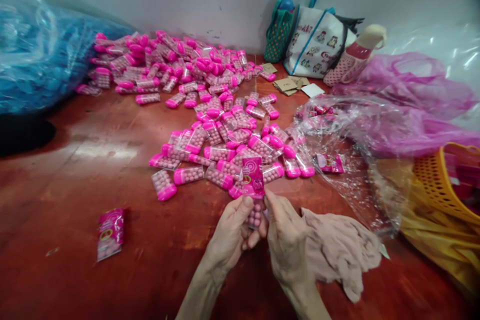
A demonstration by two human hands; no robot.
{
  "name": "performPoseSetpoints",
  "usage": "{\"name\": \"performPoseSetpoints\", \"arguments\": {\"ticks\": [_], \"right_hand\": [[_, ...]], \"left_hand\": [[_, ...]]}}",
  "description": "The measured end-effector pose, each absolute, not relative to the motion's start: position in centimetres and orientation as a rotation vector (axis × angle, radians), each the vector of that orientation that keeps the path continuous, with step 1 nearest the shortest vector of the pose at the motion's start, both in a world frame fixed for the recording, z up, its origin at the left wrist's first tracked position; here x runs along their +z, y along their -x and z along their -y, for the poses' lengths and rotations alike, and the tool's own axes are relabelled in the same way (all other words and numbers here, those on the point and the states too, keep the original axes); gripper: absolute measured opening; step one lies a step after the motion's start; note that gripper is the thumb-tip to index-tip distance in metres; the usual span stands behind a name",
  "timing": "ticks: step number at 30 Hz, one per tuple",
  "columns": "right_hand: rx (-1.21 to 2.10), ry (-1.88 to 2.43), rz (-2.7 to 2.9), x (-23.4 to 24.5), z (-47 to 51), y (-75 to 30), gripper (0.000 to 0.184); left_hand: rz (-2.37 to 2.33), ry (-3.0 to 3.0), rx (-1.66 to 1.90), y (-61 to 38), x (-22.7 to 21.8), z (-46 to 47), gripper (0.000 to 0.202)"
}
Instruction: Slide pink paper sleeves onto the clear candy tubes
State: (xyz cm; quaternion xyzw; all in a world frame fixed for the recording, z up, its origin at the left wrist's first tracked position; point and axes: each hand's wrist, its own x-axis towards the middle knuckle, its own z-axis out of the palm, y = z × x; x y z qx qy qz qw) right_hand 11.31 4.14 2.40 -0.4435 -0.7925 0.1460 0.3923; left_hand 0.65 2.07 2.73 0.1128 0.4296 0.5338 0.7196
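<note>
In front of the pile, my left hand [230, 232] is closed around a small clear container of pink balls [255, 215], its thumb pressed on the front. A pink printed sleeve [253, 176] covers the container's upper part, and the balls show below it. My right hand [287, 227] is closed at the right edge of the same container, thumb and index finger by the sleeve's lower corner; some fingertips are hidden. Just beyond both hands lie several uncovered containers with pink caps [219, 153]. To the left, a container in a printed sleeve [111, 234] lies by itself on the red surface.
A larger heap of containers [150, 62] reaches the wall. Blue plastic bag [45, 55] stands left. At right are a beige cloth [341, 250], clear plastic [360, 160] with a printed packet [330, 163], a yellow basket [431, 180], pink plastic [416, 80], bags [315, 42] and cardboard pieces [288, 85].
</note>
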Motion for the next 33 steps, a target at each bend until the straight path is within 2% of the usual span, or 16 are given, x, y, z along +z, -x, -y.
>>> {"name": "performPoseSetpoints", "arguments": {"ticks": [10, 16, 22, 27, 33], "right_hand": [[0.192, 1.108, 2.31, 2.7, -5.1, -11.7, 0.037], [0.188, 0.998, 2.197, 2.1, -6.8, -11.9, 0.024], [0.431, 1.002, 2.119, 2.2, -6.6, -12.5, 0.028], [0.258, 0.867, 2.198, 2.4, -6.7, -12.6, 0.037], [0.232, 0.828, 2.274, 2.2, -7.0, -12.2, 0.03]], "left_hand": [[-0.954, -0.268, 1.174, -0.3, 2.5, -2.0, 0.029], [-0.852, -0.355, 1.123, 0.2, 2.9, -1.8, 0.013], [-0.766, -0.286, 1.089, 0.3, 2.9, -2.1, 0.014], [-0.726, -0.248, 1.106, 0.4, 2.5, -2.1, 0.013], [-0.676, -0.207, 1.113, 0.9, 1.8, -2.1, 0.014]]}}
